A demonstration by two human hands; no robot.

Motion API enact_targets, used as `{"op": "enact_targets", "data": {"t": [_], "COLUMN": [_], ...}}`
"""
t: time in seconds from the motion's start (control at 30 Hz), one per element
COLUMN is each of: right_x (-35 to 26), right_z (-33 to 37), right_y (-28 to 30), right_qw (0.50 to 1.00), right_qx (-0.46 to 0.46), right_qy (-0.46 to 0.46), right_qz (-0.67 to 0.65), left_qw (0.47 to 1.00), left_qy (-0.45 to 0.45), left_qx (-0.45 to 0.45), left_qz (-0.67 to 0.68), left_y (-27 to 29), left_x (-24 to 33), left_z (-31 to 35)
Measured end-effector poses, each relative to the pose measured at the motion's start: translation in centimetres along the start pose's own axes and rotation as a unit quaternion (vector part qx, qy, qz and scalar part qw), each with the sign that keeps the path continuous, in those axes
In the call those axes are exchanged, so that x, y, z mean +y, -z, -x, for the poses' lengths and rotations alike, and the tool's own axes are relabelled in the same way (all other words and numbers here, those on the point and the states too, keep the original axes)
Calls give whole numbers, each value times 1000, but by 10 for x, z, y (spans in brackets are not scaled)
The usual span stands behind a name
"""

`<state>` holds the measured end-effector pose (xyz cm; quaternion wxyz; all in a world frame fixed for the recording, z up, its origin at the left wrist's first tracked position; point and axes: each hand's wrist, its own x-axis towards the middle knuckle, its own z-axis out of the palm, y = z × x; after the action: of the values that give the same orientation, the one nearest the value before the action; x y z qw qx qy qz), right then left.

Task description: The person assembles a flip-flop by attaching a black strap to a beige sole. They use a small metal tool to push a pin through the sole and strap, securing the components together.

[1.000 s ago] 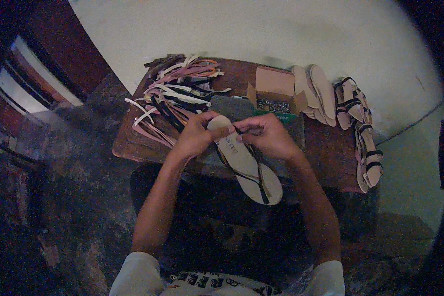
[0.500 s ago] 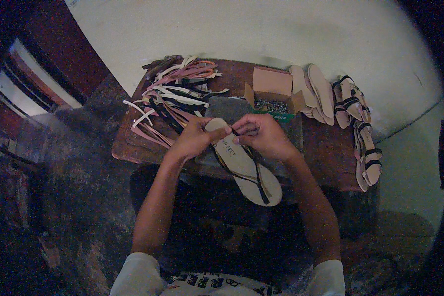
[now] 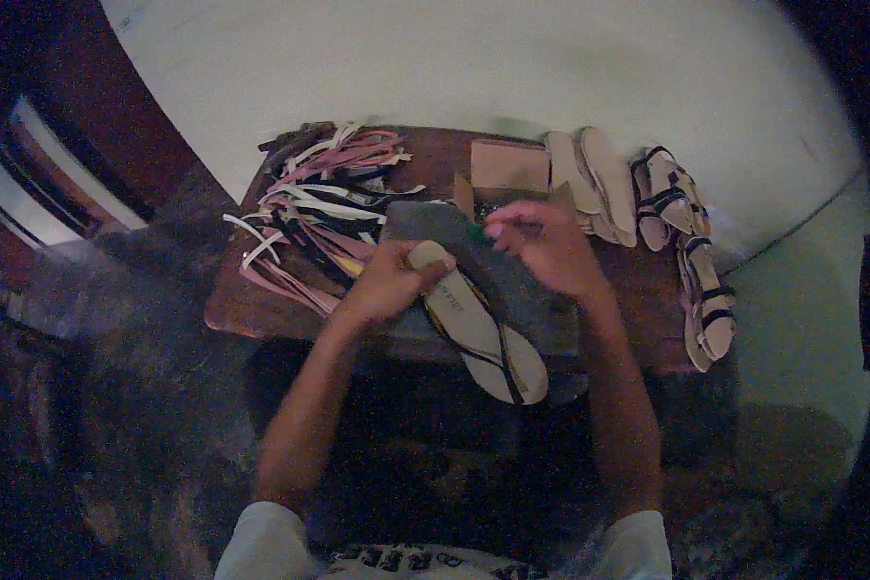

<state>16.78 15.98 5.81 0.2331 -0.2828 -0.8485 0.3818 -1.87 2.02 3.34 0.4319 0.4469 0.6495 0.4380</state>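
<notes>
My left hand is closed round one end of a flat beige sandal, its thumb pressed on top of the sole. Dark, narrow straps cross over the sandal near its lower right end, which points toward me past the table edge. My right hand is apart from the sandal, in front of an open cardboard box of small metal nails. Its fingers are curled in toward the thumb and slightly blurred; whatever they hold, if anything, is too small to make out. The hand hides much of the box.
A heap of pink, white and black straps covers the left of the brown wooden table. A grey slab lies in the middle. Beige soles and strapped sandals line the right side, near a pale wall.
My right hand has left the sandal's strap and moved up and right to the nail box. The left hand still grips the sandal. The whole view has shifted slightly.
</notes>
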Motion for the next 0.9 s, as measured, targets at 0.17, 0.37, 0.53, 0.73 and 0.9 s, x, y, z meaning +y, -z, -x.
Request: {"op": "enact_targets", "data": {"t": [0.17, 0.37, 0.53, 0.73, 0.9], "right_x": [43, 55, 66, 68, 75], "right_z": [-12, -36, -50, -58, -60], "right_y": [22, 10, 4, 0, -1], "right_qw": [983, 969, 950, 945, 932], "right_qx": [176, 99, 44, 16, 12], "right_qy": [21, 97, -6, -21, -46], "right_qz": [40, 203, 308, 327, 359], "left_qw": [999, 998, 999, 1000, 1000], "left_qy": [-25, -19, -31, -18, -19], "left_qx": [-24, -31, -10, 15, 7], "left_qz": [-35, -53, -38, -11, -20], "left_y": [-1, -4, -7, -9, -11], "left_x": [1, 0, -1, -2, -3], "left_z": [-18, -32, -33, -28, -28]}}
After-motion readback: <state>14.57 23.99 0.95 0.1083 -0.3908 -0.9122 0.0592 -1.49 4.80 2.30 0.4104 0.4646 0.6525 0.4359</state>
